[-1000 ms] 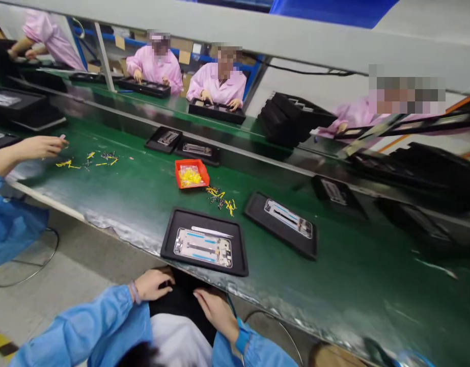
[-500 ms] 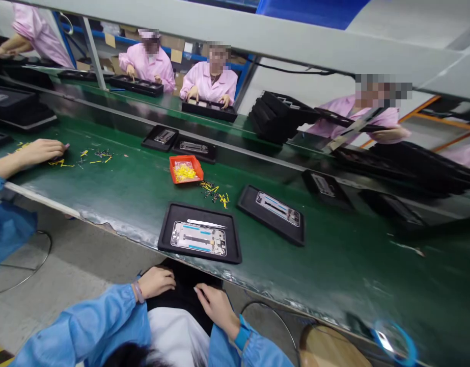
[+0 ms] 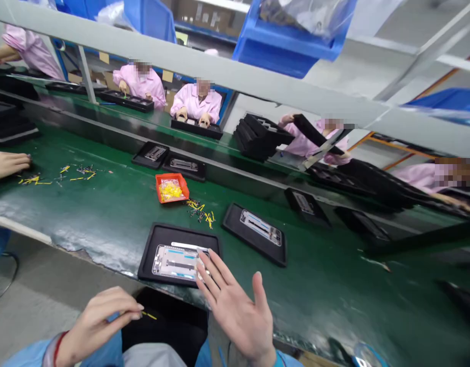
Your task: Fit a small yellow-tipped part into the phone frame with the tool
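Workbench (image 3: 116,204): green surface, its worn front edge running before the seated person.

Left hand (image 3: 105,318): thumb and forefinger pinched together on a thin yellow strip (image 3: 149,315), in front of the bench edge, above the dark lap.

Right hand (image 3: 238,311): empty and wide open, palm up, fingers spread; fingertips overlap the right end of the phone frame in view, though contact cannot be told.

Front tray (image 3: 154,235): black, at the bench's near edge, bearing the phone frame (image 3: 177,264) with blue strips and a dark central band; a slim white tool (image 3: 183,245) lies along the frame's far side.

Side tray (image 3: 235,224): black, set at an angle to the right, a similar frame (image 3: 259,227) inside.

Red bin (image 3: 174,200): beyond the front tray, holding yellow pieces (image 3: 170,190); loose yellow and dark bits (image 3: 200,211) lie just beside it.

Co-worker's hand (image 3: 9,164): at far left, over the bench, near more scattered bits (image 3: 80,173).

Background: workers in pink (image 3: 196,104) sit across the line, hands at black trays (image 3: 196,128).
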Demonstrator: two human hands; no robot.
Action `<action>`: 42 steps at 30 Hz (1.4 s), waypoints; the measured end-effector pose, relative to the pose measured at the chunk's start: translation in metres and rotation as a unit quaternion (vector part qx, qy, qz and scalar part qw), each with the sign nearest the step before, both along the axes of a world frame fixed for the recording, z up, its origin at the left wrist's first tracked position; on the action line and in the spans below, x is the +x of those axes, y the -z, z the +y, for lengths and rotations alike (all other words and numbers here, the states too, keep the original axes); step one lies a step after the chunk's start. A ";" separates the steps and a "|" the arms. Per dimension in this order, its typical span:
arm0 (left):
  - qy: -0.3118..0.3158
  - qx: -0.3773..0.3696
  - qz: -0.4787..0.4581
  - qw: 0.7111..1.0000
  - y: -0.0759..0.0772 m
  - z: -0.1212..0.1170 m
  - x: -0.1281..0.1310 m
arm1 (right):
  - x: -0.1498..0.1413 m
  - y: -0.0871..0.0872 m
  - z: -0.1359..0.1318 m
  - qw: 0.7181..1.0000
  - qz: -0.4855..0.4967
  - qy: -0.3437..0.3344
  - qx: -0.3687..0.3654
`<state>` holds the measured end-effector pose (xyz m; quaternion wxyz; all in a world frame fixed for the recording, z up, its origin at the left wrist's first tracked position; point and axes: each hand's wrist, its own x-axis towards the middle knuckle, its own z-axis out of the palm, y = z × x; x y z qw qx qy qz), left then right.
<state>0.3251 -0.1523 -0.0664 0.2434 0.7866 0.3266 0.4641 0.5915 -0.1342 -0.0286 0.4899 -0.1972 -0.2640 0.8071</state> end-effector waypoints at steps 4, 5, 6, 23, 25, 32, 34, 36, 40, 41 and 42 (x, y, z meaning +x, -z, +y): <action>-0.011 -0.026 -0.051 0.998 -0.017 0.026 0.012 | 0.001 -0.011 0.026 0.999 -0.040 0.006 0.013; -0.016 -0.029 -0.059 0.998 -0.020 0.033 0.017 | 0.001 -0.013 0.032 0.998 -0.058 0.012 0.014; -0.025 -0.036 -0.064 0.997 -0.023 0.041 0.022 | 0.001 -0.014 0.037 0.997 -0.077 0.016 0.014; -0.035 -0.091 -0.066 0.993 -0.038 0.144 0.072 | -0.010 -0.013 0.115 0.881 -0.434 -0.020 0.186; -0.035 -0.084 -0.068 0.994 -0.033 0.149 0.071 | -0.014 -0.011 0.123 0.878 -0.436 -0.021 0.195; -0.113 0.032 -0.012 0.993 -0.014 0.160 0.068 | -0.027 -0.001 0.141 0.765 -0.537 0.107 0.339; -0.125 0.049 0.013 0.991 -0.011 0.159 0.068 | -0.030 0.002 0.142 0.727 -0.556 0.135 0.380; -0.140 0.072 0.039 0.987 -0.011 0.159 0.067 | -0.032 0.004 0.143 0.699 -0.566 0.147 0.411; -0.163 0.157 0.113 0.968 -0.012 0.160 0.065 | -0.034 0.009 0.144 0.677 -0.576 0.141 0.436; -0.162 0.180 0.138 0.960 -0.013 0.161 0.064 | -0.034 0.010 0.145 0.675 -0.579 0.135 0.438; -0.160 0.201 0.161 0.953 -0.013 0.161 0.064 | -0.035 0.011 0.145 0.672 -0.581 0.130 0.440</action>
